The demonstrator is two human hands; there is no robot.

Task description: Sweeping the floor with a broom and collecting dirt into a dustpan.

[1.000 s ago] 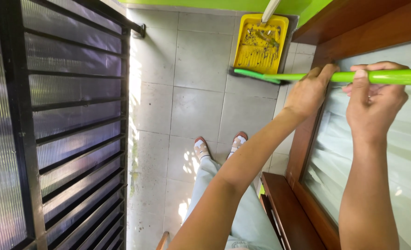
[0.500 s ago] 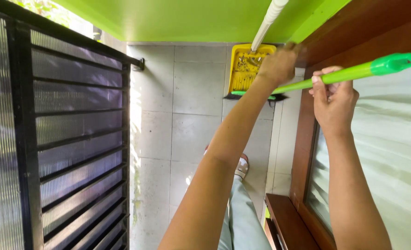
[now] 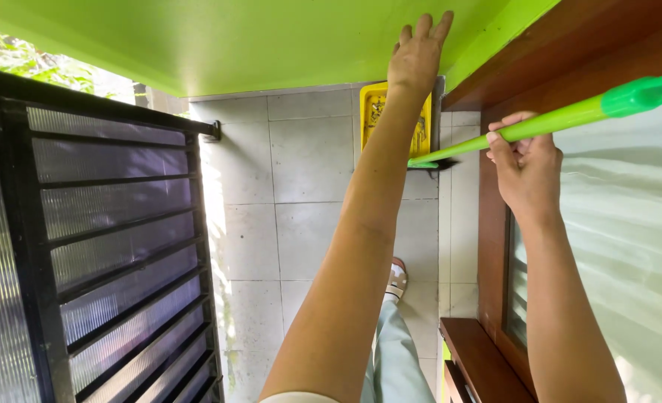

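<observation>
Single head-worn view, taken from the person's own eye level and pitched steeply downward along the body, so that the tiled floor [image 3: 312, 224] fills the centre of the field and a sandalled foot [image 3: 397, 279] lies directly below the lens. Both forearms enter from the bottom edge at close range, the left hand [image 3: 418, 54] and right hand [image 3: 525, 168] lying in the upper half. The barred gate [image 3: 100, 246] bounds the left margin, the wooden window frame [image 3: 495, 246] the right, and the green wall [image 3: 256, 37] the top. No second view overlaps this one.
</observation>
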